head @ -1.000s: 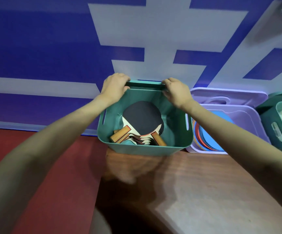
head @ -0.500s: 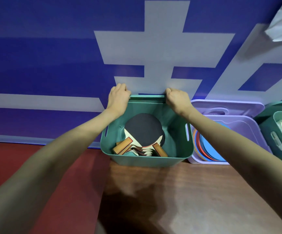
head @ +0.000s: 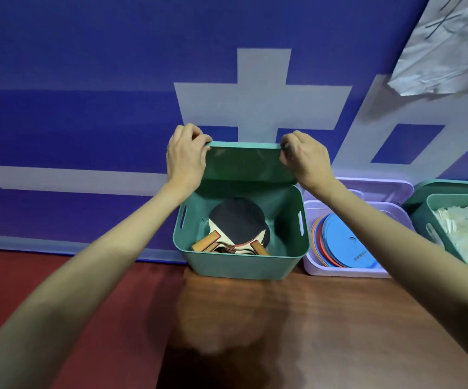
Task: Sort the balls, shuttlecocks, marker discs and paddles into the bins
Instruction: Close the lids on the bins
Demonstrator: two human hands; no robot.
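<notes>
Our left hand and right hand each pinch a top corner of the flat green plastic lid. Just below our hands, the wooden black-faced paddles lie in the green plastic bin. We think the lid could slip crooked and knock the purple bin of marker discs beside our right hand.

Dim, cool indoor light is washing the blue banner evenly, with no glare showing on it. A soft sheen is lying on the wooden tabletop, and a dark blurred shadow is pooling in front of the green bin. Wide-angle distortion is stretching both forearms toward the lower corners, where detail is turning soft; the bin's interior is staying shaded but sharp
</notes>
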